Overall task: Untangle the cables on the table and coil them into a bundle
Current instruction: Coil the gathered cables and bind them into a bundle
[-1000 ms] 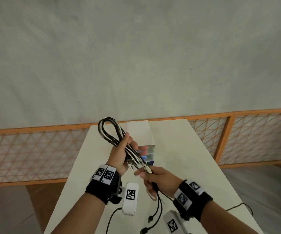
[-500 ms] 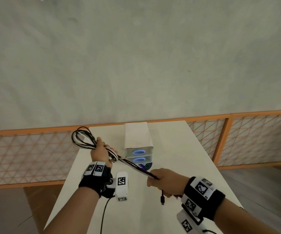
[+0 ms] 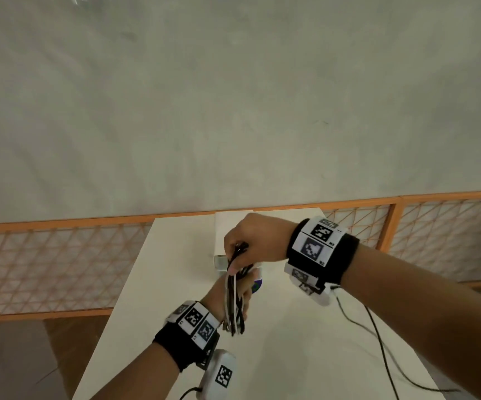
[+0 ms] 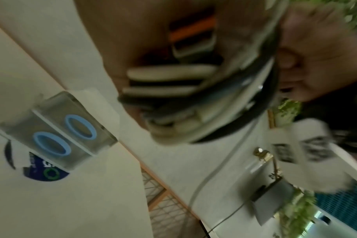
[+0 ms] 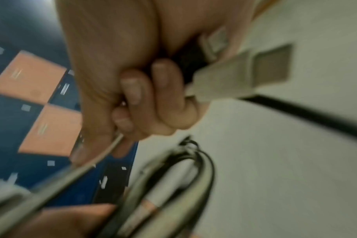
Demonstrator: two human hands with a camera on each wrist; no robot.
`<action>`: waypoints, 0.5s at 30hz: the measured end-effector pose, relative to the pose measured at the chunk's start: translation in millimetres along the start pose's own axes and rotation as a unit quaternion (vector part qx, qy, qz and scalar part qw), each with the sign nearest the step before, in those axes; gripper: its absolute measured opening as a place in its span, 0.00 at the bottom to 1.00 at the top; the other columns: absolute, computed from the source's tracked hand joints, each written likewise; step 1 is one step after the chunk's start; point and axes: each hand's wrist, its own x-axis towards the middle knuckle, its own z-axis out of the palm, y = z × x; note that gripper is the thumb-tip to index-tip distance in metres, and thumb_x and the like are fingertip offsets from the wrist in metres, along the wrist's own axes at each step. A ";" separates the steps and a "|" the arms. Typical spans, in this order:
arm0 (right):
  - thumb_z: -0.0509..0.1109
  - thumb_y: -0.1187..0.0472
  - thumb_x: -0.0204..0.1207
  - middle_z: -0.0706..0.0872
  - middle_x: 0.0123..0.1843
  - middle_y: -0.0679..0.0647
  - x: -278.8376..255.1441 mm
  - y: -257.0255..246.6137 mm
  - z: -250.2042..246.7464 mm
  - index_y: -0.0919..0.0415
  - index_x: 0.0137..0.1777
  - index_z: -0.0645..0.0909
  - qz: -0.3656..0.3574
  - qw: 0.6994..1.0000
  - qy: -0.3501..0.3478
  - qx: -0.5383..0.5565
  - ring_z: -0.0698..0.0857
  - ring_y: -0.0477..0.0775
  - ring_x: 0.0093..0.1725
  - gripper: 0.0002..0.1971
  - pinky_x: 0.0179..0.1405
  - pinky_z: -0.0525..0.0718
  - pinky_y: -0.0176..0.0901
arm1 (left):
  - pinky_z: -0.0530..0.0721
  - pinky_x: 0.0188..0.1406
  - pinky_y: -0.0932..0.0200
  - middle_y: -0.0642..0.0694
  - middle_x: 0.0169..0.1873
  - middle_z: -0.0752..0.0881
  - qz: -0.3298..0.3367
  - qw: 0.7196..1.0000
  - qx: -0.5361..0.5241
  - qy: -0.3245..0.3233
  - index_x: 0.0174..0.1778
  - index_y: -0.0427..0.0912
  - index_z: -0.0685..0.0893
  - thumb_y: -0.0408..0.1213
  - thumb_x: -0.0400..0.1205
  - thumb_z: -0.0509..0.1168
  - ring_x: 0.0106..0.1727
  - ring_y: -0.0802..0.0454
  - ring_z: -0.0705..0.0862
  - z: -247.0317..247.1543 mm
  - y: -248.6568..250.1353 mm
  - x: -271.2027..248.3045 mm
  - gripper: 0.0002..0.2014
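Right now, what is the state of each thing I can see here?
Cables: black and white, gathered in a bundle, held above the table.
Left hand: grips the bundle from below.
Right hand: grips its top end.
Box: rests on the table.

Right hand [image 3: 255,239] raised above left hand [image 3: 227,295]; both curled tight, wrists crossing close.

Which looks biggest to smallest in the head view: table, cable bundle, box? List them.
1. table
2. box, though the right hand hides part of it
3. cable bundle; it sits nearer the camera, so ranks two and three are unsure.
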 end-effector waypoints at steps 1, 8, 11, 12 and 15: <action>0.75 0.49 0.70 0.87 0.42 0.53 2.9 4.6 -2.0 0.60 0.45 0.87 -0.008 1.000 0.010 -0.020 0.79 0.48 0.38 0.14 0.36 0.75 0.37 | 0.66 0.12 0.70 0.50 0.11 0.66 -0.005 1.000 0.007 -0.013 0.17 0.47 0.72 0.37 0.86 0.59 0.09 0.55 0.66 2.6 -1.2 -2.8 0.26; 0.56 0.33 0.76 0.73 0.65 0.52 13.5 23.0 25.8 0.44 0.53 0.83 -0.002 0.979 0.104 -0.177 0.76 0.56 0.58 0.21 0.61 0.75 0.57 | 0.54 0.23 0.66 0.52 0.21 0.56 -0.090 0.995 0.016 -0.044 0.22 0.49 0.63 0.42 0.83 0.60 0.18 0.56 0.56 3.2 18.2 -23.0 0.23; 0.48 0.32 0.75 0.73 0.69 0.51 18.6 29.4 42.9 0.39 0.57 0.77 0.038 0.989 0.096 -0.109 0.66 0.59 0.75 0.22 0.76 0.58 0.67 | 0.58 0.20 0.68 0.52 0.18 0.62 -0.094 0.994 0.017 -0.043 0.20 0.49 0.67 0.41 0.81 0.63 0.16 0.56 0.61 4.4 19.9 -28.5 0.21; 0.50 0.32 0.76 0.75 0.65 0.52 17.9 30.0 44.7 0.39 0.58 0.75 0.051 0.995 0.076 -0.044 0.71 0.58 0.70 0.20 0.74 0.64 0.64 | 0.59 0.19 0.68 0.52 0.18 0.63 -0.094 0.994 0.024 -0.043 0.20 0.49 0.69 0.41 0.79 0.64 0.16 0.56 0.62 5.0 20.4 -31.8 0.20; 0.56 0.37 0.79 0.81 0.54 0.55 16.4 33.9 47.1 0.39 0.59 0.74 0.079 0.994 0.022 0.075 0.79 0.54 0.53 0.14 0.62 0.76 0.53 | 0.60 0.18 0.68 0.52 0.18 0.62 -0.090 0.993 0.042 -0.057 0.20 0.50 0.73 0.43 0.74 0.65 0.16 0.56 0.60 7.9 19.6 -37.3 0.16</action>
